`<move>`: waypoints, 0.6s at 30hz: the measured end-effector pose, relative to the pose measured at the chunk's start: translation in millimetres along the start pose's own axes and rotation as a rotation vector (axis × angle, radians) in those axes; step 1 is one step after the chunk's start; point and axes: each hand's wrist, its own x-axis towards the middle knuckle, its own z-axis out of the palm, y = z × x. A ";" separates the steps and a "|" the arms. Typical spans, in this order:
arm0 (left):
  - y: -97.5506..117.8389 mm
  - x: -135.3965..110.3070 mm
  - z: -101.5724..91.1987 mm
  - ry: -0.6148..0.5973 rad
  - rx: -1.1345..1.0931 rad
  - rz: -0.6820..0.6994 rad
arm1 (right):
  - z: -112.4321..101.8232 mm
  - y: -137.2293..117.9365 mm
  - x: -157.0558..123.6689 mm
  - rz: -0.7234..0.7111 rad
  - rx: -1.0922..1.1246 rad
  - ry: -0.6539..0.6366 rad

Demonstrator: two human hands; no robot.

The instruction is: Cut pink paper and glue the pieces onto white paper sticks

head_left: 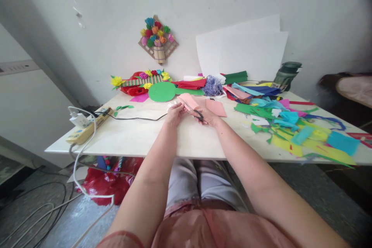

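Observation:
Over the middle of the white table (139, 139) my left hand (175, 114) pinches a piece of pink paper (188, 100). My right hand (209, 116) is closed on black-handled scissors (195, 111), whose blades reach into the pink paper. Another pink sheet (215, 107) lies flat just beyond my right hand. A green paper shape with a round end (162, 92) lies behind the hands.
Several coloured paper scraps (293, 124) cover the table's right side. A power strip with a white plug (85, 126) and cables sits at the left edge. Paper flower crafts (139, 82), purple yarn (212, 85), white sheets (244, 52) and a dark jar (287, 73) line the wall.

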 end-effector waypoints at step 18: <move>-2.1 4.9 -5.1 0.004 0.008 -0.006 | 4.8 -7.3 -5.4 0.019 0.000 0.029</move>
